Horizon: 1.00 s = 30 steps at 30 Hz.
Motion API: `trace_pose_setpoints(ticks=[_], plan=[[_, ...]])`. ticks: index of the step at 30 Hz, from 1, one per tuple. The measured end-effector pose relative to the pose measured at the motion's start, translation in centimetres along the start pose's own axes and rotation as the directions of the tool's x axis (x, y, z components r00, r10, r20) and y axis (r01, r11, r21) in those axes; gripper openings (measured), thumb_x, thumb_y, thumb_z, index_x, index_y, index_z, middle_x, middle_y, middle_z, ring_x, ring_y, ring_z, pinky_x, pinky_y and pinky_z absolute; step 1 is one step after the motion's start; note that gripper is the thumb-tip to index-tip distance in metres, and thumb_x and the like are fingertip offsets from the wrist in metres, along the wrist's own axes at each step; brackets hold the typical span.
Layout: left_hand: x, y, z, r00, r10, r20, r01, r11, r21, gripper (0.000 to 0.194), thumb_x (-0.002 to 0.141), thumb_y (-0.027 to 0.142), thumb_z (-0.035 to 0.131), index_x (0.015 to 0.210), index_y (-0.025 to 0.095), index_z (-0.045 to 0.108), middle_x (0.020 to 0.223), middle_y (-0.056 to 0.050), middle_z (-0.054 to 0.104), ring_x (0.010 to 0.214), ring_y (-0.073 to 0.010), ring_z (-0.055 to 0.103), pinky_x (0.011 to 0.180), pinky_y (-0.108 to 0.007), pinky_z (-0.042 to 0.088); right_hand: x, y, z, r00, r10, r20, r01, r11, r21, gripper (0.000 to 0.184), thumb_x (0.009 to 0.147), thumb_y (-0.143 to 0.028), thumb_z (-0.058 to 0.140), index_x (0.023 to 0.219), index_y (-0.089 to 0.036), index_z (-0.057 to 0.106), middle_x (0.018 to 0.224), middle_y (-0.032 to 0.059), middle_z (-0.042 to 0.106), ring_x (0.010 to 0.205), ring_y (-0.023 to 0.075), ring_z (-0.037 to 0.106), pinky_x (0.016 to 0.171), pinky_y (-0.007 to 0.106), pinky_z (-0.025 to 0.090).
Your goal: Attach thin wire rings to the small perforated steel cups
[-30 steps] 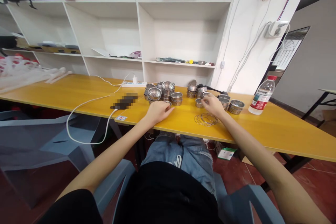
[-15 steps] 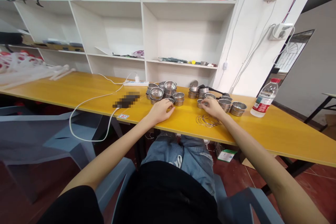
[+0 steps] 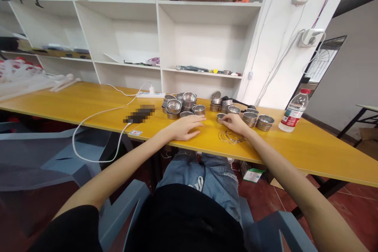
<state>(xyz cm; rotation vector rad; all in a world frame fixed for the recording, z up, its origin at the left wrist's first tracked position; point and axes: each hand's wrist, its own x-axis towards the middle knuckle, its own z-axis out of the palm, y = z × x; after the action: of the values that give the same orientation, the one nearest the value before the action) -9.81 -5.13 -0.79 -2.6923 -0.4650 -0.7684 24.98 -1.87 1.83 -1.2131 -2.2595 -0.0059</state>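
Note:
My left hand [image 3: 186, 127] hovers over or rests on the yellow table, fingers stretched out and holding nothing. Just behind it is a small perforated metal cup [image 3: 186, 114], partly covered by the hand. More such cups [image 3: 174, 106] are stacked behind and to the left. My right hand [image 3: 234, 123] pinches the right edge of another small metal cup [image 3: 220, 117] standing on the table. Thin metal wire rings [image 3: 230, 137] lie in front of that hand. Several perforated cups [image 3: 250, 119] stand behind and right of it.
A water bottle with a red cap [image 3: 294, 111] stands at the right. A dark pixelated object [image 3: 139, 115] with a white cable [image 3: 97, 109] lies at the left. A power strip [image 3: 151, 94] sits at the back, below white shelves [image 3: 209, 4].
My left hand has opened, its fingers straightening to the right, and has come slightly toward me, off the cup it covered. My right hand stays at its small cup. The view has shifted slightly.

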Motion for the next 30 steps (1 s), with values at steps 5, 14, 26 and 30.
trace_pose_setpoints(ticks=[5, 14, 26, 30], plan=[[1.9, -3.6, 0.4, 0.988, 0.126, 0.089, -0.139, 0.976, 0.166, 0.041, 0.112, 0.036, 0.053, 0.147, 0.024, 0.071, 0.172, -0.011, 0.055, 0.166, -0.0294, 0.047, 0.146, -0.057, 0.020, -0.3, -0.1, 0.2, 1.000, -0.023, 0.010, 0.023, 1.000, 0.018, 0.022, 0.101, -0.033, 0.073, 0.087, -0.018, 0.081, 0.093, 0.0099, 0.084, 0.084, 0.0250, 0.072, 0.082, 0.035, 0.051], [2.6, -7.5, 2.2, 0.987, 0.106, 0.122, -0.134, 0.958, 0.252, 0.044, 0.115, 0.045, 0.050, 0.152, 0.030, 0.069, 0.175, -0.008, 0.052, 0.166, -0.0294, 0.048, 0.146, -0.064, 0.009, -0.3, 0.2, 0.4, 1.000, -0.025, -0.001, 0.025, 0.999, 0.027, 0.024, 0.099, -0.035, 0.073, 0.081, -0.019, 0.079, 0.088, 0.0085, 0.082, 0.081, 0.0241, 0.071, 0.079, 0.034, 0.050], [2.7, -9.1, 1.9, 0.994, 0.013, 0.109, -0.023, 0.996, 0.088, 0.036, 0.109, 0.042, 0.058, 0.138, 0.030, 0.076, 0.168, -0.010, 0.060, 0.161, -0.0303, 0.054, 0.144, -0.067, 0.014, -0.4, -0.2, 0.1, 1.000, -0.010, 0.015, 0.009, 1.000, 0.023, 0.041, 0.103, -0.053, 0.070, 0.080, -0.020, 0.077, 0.089, 0.0090, 0.082, 0.081, 0.0237, 0.069, 0.079, 0.035, 0.050], [2.7, -9.2, 1.6, 0.993, -0.028, 0.118, 0.021, 0.998, 0.059, 0.035, 0.107, 0.041, 0.059, 0.135, 0.030, 0.077, 0.167, -0.009, 0.062, 0.160, -0.0304, 0.054, 0.143, -0.067, 0.015, -0.4, -0.2, 0.0, 1.000, -0.016, 0.011, 0.016, 1.000, 0.025, 0.043, 0.102, -0.057, 0.069, 0.081, -0.020, 0.079, 0.089, 0.0092, 0.083, 0.082, 0.0242, 0.070, 0.081, 0.035, 0.051]])
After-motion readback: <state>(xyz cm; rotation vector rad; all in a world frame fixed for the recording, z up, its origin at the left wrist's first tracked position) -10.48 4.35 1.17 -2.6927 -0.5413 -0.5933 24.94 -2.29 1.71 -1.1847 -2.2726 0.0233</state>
